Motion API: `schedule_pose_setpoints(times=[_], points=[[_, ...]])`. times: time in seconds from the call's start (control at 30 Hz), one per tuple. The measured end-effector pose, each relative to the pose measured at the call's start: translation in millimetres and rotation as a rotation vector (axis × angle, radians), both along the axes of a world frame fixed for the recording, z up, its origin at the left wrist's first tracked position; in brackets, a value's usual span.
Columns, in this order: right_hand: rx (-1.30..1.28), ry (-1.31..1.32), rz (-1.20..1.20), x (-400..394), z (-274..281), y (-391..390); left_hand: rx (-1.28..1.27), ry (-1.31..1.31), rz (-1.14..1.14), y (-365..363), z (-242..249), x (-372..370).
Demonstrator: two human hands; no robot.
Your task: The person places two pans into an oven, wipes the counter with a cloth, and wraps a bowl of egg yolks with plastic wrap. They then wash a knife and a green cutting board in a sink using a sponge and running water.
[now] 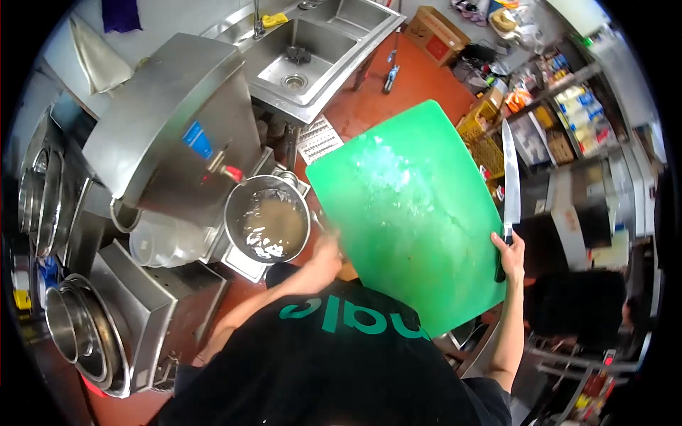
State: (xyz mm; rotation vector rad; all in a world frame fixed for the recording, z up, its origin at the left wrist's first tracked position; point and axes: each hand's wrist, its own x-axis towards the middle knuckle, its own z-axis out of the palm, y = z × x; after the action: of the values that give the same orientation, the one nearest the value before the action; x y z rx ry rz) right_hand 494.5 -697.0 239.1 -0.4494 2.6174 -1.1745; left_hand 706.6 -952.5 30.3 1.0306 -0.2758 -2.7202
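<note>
A steel saucepan (247, 250) with cloudy brownish liquid and a shiny surface stands under the red-handled tap (233, 172) of a tall steel tank. My left hand (325, 257), slightly blurred, is closed at the pan's right side, where its handle runs; the grip itself is partly hidden. On the right, my right hand (510, 255) grips a long kitchen knife (511, 177) by its dark handle, blade pointing away from me. The same hand is against the right edge of a large green cutting board (419, 227), which is tilted in front of my body and looks wet.
A steel tank (185, 121) rises at the left, beside a double sink (312, 60) with a yellow cloth (274, 20). Stacked metal bowls (74, 326) are at lower left. A cardboard box (435, 35) sits on the red floor; crowded shelves (575, 106) line the right.
</note>
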Motion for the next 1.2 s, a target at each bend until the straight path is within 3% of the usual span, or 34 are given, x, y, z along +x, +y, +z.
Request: schedule_pose_setpoints(times=[0.07,0.13,0.2,0.27,0.33,0.4,0.47,0.53,0.6,0.7,0.77,0.87,0.93,1.0,1.03,1.07,1.13,1.17,1.2], points=[[-0.003,-0.044,0.088,-86,-15,-25,-0.085,-0.392,-0.073,-37,40,-52],[-0.049,-0.099,0.144,-151,-23,-80,-0.146,-0.270,0.164,-74,12,-97],[-0.093,-0.168,0.264,-213,-40,-139,-0.185,-0.342,0.290,-128,42,-135],[-0.025,-0.255,0.207,-255,-50,-208,-0.280,-0.235,0.452,-175,62,-164],[-0.037,-0.252,0.279,-277,-57,-278,-0.397,-0.350,0.484,-213,94,-184],[-0.069,-0.409,0.332,-271,-46,-334,-0.402,-0.339,0.591,-234,76,-197],[-0.051,-0.392,0.398,-311,-94,-377,-0.371,-0.310,0.671,-250,72,-212],[-0.074,-0.364,0.516,-344,-131,-412,-0.345,-0.463,0.703,-243,70,-220],[-0.078,-0.468,0.548,-357,-142,-437,-0.601,-0.576,0.634,-225,16,-211],[-0.101,-0.510,0.600,-381,-159,-471,-0.782,-0.696,0.684,-185,88,-231],[-0.045,-0.480,0.737,-402,-164,-507,-0.881,-0.806,0.732,-170,82,-250],[0.191,-0.519,0.959,-418,-148,-540,-0.873,-1.135,0.577,-149,94,-287],[0.135,-0.548,1.086,-434,-141,-555,-0.913,-1.174,0.630,-143,95,-317],[0.105,-0.413,1.224,-446,-132,-564,-0.996,-1.376,0.778,-144,112,-347],[0.397,-0.263,1.270,-454,-121,-572,-1.167,-1.542,0.641,-145,100,-343],[0.524,-0.118,1.392,-457,-111,-581,-0.966,-1.378,0.814,-147,120,-356],[0.354,0.280,1.575,-462,-111,-590,-0.813,-1.543,0.672,-143,126,-356],[0.615,0.305,1.618,-456,-93,-598,-0.811,-1.562,0.688,-143,134,-360],[0.517,0.475,1.690,-453,-90,-601,-0.788,-1.317,0.944,-144,148,-368]])
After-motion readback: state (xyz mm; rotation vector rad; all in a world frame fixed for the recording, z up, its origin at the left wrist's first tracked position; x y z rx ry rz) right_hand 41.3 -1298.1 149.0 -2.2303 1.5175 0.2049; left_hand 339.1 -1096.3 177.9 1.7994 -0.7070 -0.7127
